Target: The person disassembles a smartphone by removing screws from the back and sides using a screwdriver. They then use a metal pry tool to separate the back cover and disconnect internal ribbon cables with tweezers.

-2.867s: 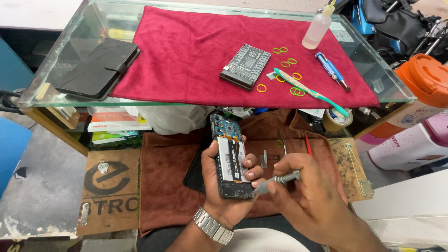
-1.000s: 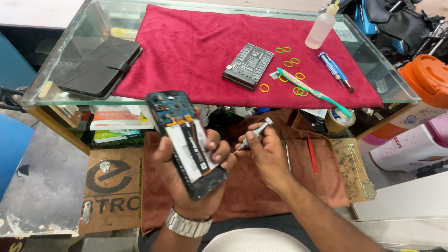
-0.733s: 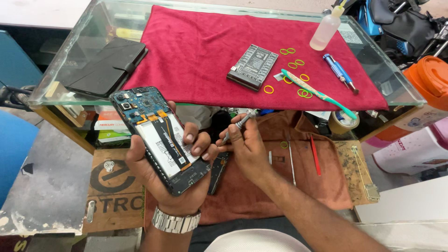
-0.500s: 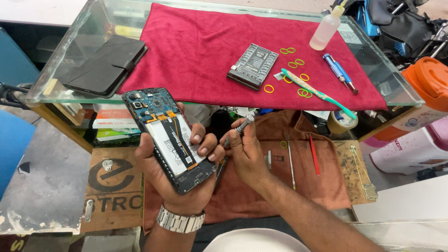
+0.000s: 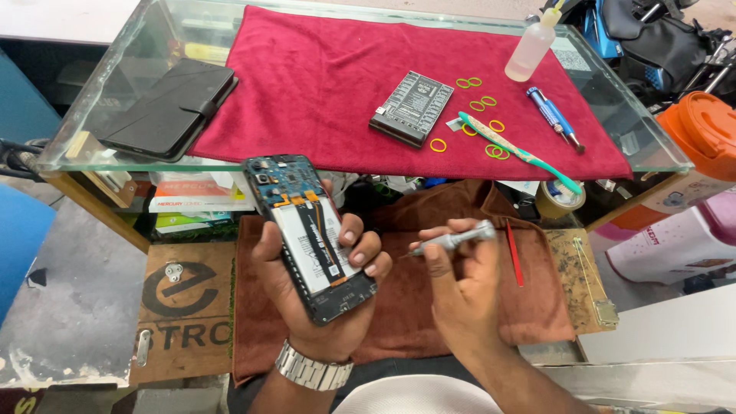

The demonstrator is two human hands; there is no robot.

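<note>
My left hand point(image 5: 322, 307) grips an opened phone point(image 5: 307, 234) with its back cover off, showing a blue circuit board at the top, a white battery and an orange flex cable. The phone tilts up and to the left. My right hand point(image 5: 460, 295) holds a small silver screwdriver point(image 5: 452, 240), its tip pointing left toward the phone, a little apart from it. Both hands hover over a brown cloth point(image 5: 399, 307) on a lower shelf.
Above is a glass tabletop point(image 5: 100, 100) with a red cloth point(image 5: 322, 84). On it lie a black battery pack point(image 5: 412, 107), yellow rubber bands point(image 5: 491, 126), a toothbrush point(image 5: 517, 151), a blue screwdriver point(image 5: 553, 116) and a squeeze bottle point(image 5: 530, 47). A black wallet case point(image 5: 169, 107) lies left. Tape roll point(image 5: 558, 201) and red pry tool point(image 5: 514, 253) sit lower right.
My left hand has lifted the phone up and turned it leftward, then lowered it slightly. My right hand with the screwdriver has drawn back to the right, away from the phone.
</note>
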